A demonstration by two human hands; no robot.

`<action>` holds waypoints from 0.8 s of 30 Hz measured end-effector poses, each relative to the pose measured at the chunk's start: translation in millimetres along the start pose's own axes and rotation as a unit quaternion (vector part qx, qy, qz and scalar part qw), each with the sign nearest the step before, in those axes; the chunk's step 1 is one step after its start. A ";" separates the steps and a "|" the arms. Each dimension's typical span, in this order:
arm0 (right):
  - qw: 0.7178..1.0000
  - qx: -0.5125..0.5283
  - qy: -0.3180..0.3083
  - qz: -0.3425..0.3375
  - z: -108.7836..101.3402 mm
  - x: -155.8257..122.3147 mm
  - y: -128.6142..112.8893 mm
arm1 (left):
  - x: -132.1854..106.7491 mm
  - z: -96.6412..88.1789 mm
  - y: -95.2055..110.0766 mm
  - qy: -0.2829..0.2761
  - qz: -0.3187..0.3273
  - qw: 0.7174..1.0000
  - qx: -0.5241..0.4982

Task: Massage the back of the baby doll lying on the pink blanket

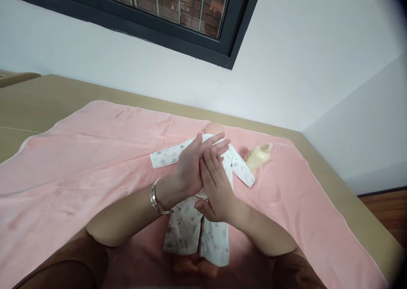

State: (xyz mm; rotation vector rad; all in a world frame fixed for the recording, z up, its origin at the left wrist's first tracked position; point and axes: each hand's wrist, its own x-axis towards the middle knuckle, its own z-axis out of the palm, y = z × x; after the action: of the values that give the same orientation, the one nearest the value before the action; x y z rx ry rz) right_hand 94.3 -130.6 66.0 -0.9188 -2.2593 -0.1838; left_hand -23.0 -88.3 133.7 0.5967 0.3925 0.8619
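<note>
A white wall with a dark-framed barred window [178, 9] at the top of the frame stands behind a tan surface [38, 98], most of which is covered by a pink towel [79, 153].

Just right of centre a baby doll [186, 227] lies on its back on the towel. Its bare head is towards the wall and its feet are at the bottom edge of the frame. It wears a white printed sleepsuit, and one sleeve is stretched out flat to the left.

A pale feeding bottle [259, 155] lies on its side on the towel, just beside the doll's other sleeve, right of centre.

Both hands are in the air over the doll's chest, hiding it. The left hand [189, 168], with a silver bracelet [155, 200] at the wrist, is laid palm to palm against the right hand [218, 191]. The fingers of both are stretched out and loose. They grasp nothing and touch only each other. Whether they brush the doll underneath cannot be told.

The doll looks light. Its head and feet seem to be smooth, firm plastic, and the suit is thin, soft cotton that would bunch and slide over the body. A grip on the cloth alone would probably slip. The trunk under the arms, with a palm behind the head, seems the surest place to hold it.
</note>
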 end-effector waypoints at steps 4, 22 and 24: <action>1.000 0.016 -0.003 0.004 -2.8 3.0 5.5 | 16.1 -10.7 12.9 0.016 0.066 0.996 0.060; 0.906 -0.117 -0.147 0.378 42.3 9.0 97.1 | 124.4 -126.5 -48.1 0.156 0.319 0.792 0.497; 0.913 -0.143 -0.150 0.353 45.7 8.2 83.2 | 125.4 -128.2 -49.2 0.169 0.323 0.803 0.472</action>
State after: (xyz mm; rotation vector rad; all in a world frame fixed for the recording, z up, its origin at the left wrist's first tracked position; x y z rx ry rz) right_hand 120.3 -47.8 26.8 -1.9698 -2.0314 -0.0430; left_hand 10.6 28.9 -6.7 1.5775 1.0047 1.4317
